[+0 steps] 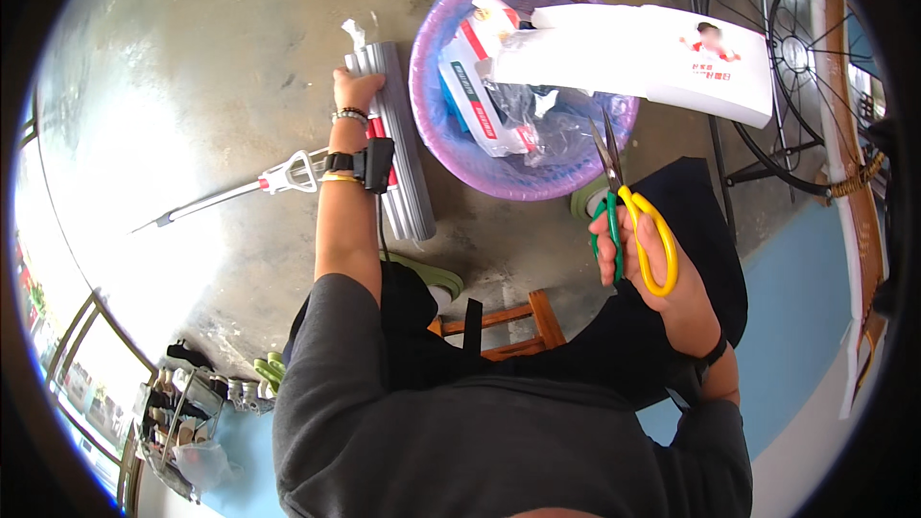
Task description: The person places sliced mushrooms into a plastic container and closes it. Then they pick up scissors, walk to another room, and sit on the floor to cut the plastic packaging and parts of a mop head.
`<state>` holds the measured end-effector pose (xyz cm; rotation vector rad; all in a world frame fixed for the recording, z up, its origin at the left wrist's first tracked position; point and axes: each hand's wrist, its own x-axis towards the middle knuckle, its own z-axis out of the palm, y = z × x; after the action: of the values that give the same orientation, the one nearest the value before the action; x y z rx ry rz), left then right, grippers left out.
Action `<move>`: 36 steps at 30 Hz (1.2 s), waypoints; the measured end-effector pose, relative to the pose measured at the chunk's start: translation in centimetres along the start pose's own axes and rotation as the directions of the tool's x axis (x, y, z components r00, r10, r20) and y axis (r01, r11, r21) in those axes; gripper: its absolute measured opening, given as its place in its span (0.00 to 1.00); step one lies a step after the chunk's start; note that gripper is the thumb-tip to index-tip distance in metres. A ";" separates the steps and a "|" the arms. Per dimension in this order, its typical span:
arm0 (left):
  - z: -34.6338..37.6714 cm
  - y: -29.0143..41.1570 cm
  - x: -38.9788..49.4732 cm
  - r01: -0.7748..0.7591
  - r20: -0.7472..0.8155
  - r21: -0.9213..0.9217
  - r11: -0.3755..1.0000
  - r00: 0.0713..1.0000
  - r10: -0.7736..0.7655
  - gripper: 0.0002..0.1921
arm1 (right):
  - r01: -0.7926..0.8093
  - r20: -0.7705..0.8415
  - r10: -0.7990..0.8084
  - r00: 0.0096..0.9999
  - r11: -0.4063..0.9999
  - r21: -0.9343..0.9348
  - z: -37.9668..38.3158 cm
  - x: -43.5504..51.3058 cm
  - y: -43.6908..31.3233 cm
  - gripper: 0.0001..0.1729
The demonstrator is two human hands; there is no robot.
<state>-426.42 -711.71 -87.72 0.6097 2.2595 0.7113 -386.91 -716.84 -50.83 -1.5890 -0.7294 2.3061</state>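
Observation:
My left hand (357, 88) grips the upper end of a grey ribbed sponge mop head (406, 158), which has a clear plastic scrap at its top end. The mop's metal pole (216, 198) with a white handle lever extends to the left across the floor. My right hand (640, 255) holds scissors (633, 223) with one green and one yellow handle, blades slightly apart and pointing up. Just above the blades is a pink-purple round bin (496, 185) lined with a blue bag, holding printed packaging (471, 101) and clear plastic (568, 133).
A long white carton (597, 50) lies across the bin and sticks out rightward. A wheel with spokes (791, 54) stands at the upper right. Between my legs is a wooden stool (547, 320). Shoes on a rack (180, 410) are at the lower left.

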 end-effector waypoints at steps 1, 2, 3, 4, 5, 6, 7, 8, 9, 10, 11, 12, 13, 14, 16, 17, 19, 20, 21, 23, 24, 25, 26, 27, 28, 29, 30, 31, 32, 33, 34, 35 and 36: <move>0.1 0.6 -0.2 0.044 0.004 -0.016 0.999 0.999 -0.043 0.30 | 0.011 0.022 -0.011 1.000 1.000 -0.016 0.2 -0.2 -0.2 0.27; 0.0 1.1 -0.6 0.038 0.016 -0.057 0.998 0.999 -0.038 0.28 | 0.023 0.064 -0.022 0.998 1.000 -0.019 0.4 -0.4 -0.4 0.24; 0.0 2.2 -1.0 0.160 0.067 -0.025 0.987 0.985 -0.158 0.26 | 0.020 0.085 -0.010 0.996 0.992 -0.125 0.6 -0.6 -0.7 0.23; -0.9 2.4 -1.8 0.161 0.121 -0.188 0.969 0.983 -0.140 0.20 | 0.024 0.111 0.000 0.994 0.976 -0.216 0.9 -0.9 -0.9 0.23; -1.4 3.6 -2.5 0.119 0.177 -0.276 0.954 0.982 -0.071 0.18 | 0.028 0.131 0.013 0.991 0.953 -0.303 1.1 -1.0 -1.1 0.22; -3.0 3.8 -3.5 0.120 0.193 -0.324 0.938 0.979 -0.059 0.17 | 0.045 0.155 0.007 0.988 0.942 -0.333 1.5 -1.2 -1.2 0.24; -4.3 4.5 -4.7 0.136 0.148 -0.348 0.927 0.985 -0.088 0.16 | 0.036 0.165 0.029 0.986 0.926 -0.375 1.8 -1.4 -1.2 0.24; -6.1 4.9 -6.0 0.134 0.202 -0.467 0.874 0.978 -0.043 0.18 | 0.042 0.179 0.035 0.983 0.912 -0.408 2.2 -1.6 -1.1 0.24; -7.9 5.2 -7.5 0.135 0.237 -0.501 0.855 0.972 -0.014 0.19 | 0.064 0.211 0.032 0.977 0.899 -0.434 2.6 -1.8 -1.0 0.24; -9.6 5.7 -9.1 0.105 0.230 -0.555 0.825 0.973 0.031 0.20 | 0.094 0.230 0.022 0.973 0.873 -0.479 2.9 -2.1 -0.7 0.22; -11.5 5.9 -10.9 0.055 0.238 -0.632 0.773 0.963 0.126 0.21 | 0.110 0.228 0.001 0.974 0.874 -0.474 3.3 -2.3 -0.4 0.21; -12.9 6.4 -12.7 0.028 0.223 -0.656 0.754 0.962 0.158 0.24 | 0.129 0.234 -0.021 0.972 0.880 -0.457 3.7 -2.5 -0.1 0.20; -14.3 6.6 -14.6 0.028 0.227 -0.707 0.706 0.955 0.189 0.27 | 0.152 0.247 -0.049 0.968 0.897 -0.414 4.1 -2.8 0.3 0.18; -15.5 6.8 -16.6 -0.018 0.185 -0.714 0.700 0.959 0.214 0.28 | 0.106 0.236 -0.024 0.971 0.934 -0.341 4.6 -3.0 0.7 0.16; -17.1 7.2 -20.6 -0.126 0.150 -0.720 0.682 0.932 0.330 0.30 | 0.183 0.246 -0.095 0.965 0.913 -0.365 5.5 -3.1 1.6 0.10; -17.4 7.5 -22.5 -0.212 0.108 -0.707 0.674 0.910 0.400 0.31 | 0.228 0.277 -0.132 0.952 0.907 -0.353 5.9 -3.0 2.1 0.11; -17.9 7.3 -26.3 -0.514 0.021 -0.439 0.737 0.814 0.580 0.29 | 0.219 0.251 -0.153 0.956 0.940 -0.260 7.0 -2.2 3.4 0.16; -17.6 7.4 -28.2 -0.527 0.013 -0.365 0.768 0.822 0.570 0.30 | 0.183 0.194 -0.138 0.971 0.954 -0.238 7.6 -1.8 4.3 0.18; -17.8 6.9 -29.8 -0.559 0.004 -0.315 0.767 0.807 0.590 0.31 | 0.219 0.204 -0.177 0.963 0.954 -0.206 8.0 -1.4 5.3 0.22; -17.1 6.3 -32.7 -0.616 -0.052 -0.208 0.760 0.783 0.620 0.31 | 0.181 0.161 -0.154 0.975 0.969 -0.169 9.0 -0.3 7.6 0.27; -16.7 5.9 -33.9 -0.603 -0.055 -0.154 0.783 0.796 0.603 0.31 | 0.147 0.125 -0.129 0.984 0.979 -0.145 9.4 0.1 8.8 0.28; -16.6 5.3 -35.0 -0.658 -0.072 -0.144 0.739 0.752 0.655 0.30 | 0.128 0.102 -0.117 0.988 0.986 -0.110 9.7 0.4 10.0 0.29; -16.4 4.6 -35.8 -0.677 -0.084 -0.125 0.726 0.736 0.672 0.30 | 0.087 0.095 -0.076 0.993 0.989 -0.120 9.8 0.5 11.2 0.30; -16.1 4.1 -36.5 -0.635 -0.079 -0.088 0.768 0.773 0.630 0.29 | 0.058 0.104 -0.046 0.994 0.991 -0.120 9.9 0.7 12.1 0.30; -16.2 3.1 -37.1 -0.687 -0.089 -0.095 0.720 0.726 0.682 0.28 | 0.024 0.111 -0.011 0.994 0.993 -0.115 10.1 0.7 13.0 0.30; -16.0 2.6 -37.4 -0.675 -0.089 -0.122 0.727 0.737 0.670 0.28 | 0.038 0.137 -0.031 0.990 0.998 -0.050 10.2 0.7 13.8 0.28; -16.2 1.7 -37.8 -0.663 -0.086 -0.150 0.733 0.747 0.659 0.28 | 0.049 0.163 -0.051 0.985 0.999 0.017 10.4 0.9 14.3 0.26; -16.2 1.3 -37.9 -0.668 -0.103 -0.173 0.724 0.743 0.661 0.28 | 0.061 0.189 -0.076 0.979 0.995 0.083 10.6 0.9 14.9 0.24; -16.4 0.7 -38.1 -0.654 -0.095 -0.231 0.720 0.752 0.652 0.27 | 0.057 0.222 -0.091 0.971 0.986 0.156 10.9 0.9 15.3 0.23; -16.7 0.1 -38.3 -0.638 -0.096 -0.223 0.737 0.767 0.634 0.27 | 0.048 0.255 -0.108 0.961 0.972 0.228 11.2 0.9 15.7 0.22; -16.9 -0.1 -38.6 -0.629 -0.091 -0.218 0.746 0.774 0.626 0.27 | 0.040 0.296 -0.133 0.946 0.953 0.302 11.6 0.7 16.2 0.21; -17.5 -0.7 -38.9 -0.653 -0.066 -0.221 0.725 0.751 0.657 0.27 | 0.006 0.288 -0.106 0.952 0.945 0.328 12.0 0.4 16.7 0.20; -17.8 -0.8 -39.3 -0.690 -0.095 -0.177 0.701 0.721 0.686 0.26 | -0.016 0.294 -0.095 0.951 0.935 0.355 12.3 -0.1 17.3 0.20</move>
<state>-413.58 -741.23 -58.94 1.3865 1.9007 1.2928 -396.96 -734.65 -56.46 -1.0629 -0.3670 2.5084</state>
